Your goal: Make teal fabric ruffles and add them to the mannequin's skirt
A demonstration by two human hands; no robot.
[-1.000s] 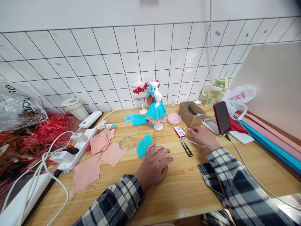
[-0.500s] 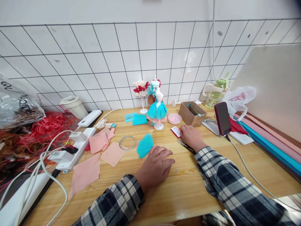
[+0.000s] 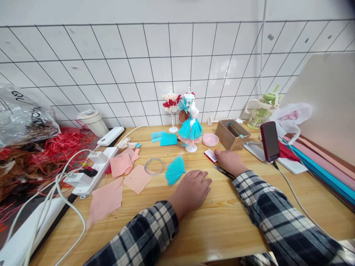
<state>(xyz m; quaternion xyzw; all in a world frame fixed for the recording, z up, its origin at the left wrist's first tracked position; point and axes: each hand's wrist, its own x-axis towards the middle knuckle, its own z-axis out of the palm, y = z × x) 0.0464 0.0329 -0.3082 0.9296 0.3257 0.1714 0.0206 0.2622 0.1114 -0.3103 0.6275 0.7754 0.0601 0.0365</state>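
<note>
My left hand [image 3: 192,190] rests palm down on the wooden table [image 3: 219,225], fingers loosely spread, just right of a turquoise fan-shaped paper piece [image 3: 175,170]. Farther right, my right hand [image 3: 227,160] lies low over the table at a small red-and-white packet [image 3: 210,156]; its fingertips touch the packet's right edge, and what they hold, if anything, is hidden. Dark scissors or tweezers [image 3: 222,171] lie beside that hand, partly under the wrist. A wire ring [image 3: 154,166] and pink paper squares [image 3: 137,179] are left of the fan piece.
Small dress forms, one in a turquoise skirt [image 3: 190,129], stand at the back near a pink bowl [image 3: 210,139] and a cardboard box [image 3: 232,135]. A phone [image 3: 270,141] stands at right. A power strip [image 3: 95,173] with cables and red shreds [image 3: 66,147] occupy the left.
The view has turned slightly left, so everything sits farther right in the picture. Both hands stay at nearly the same places on the table.
</note>
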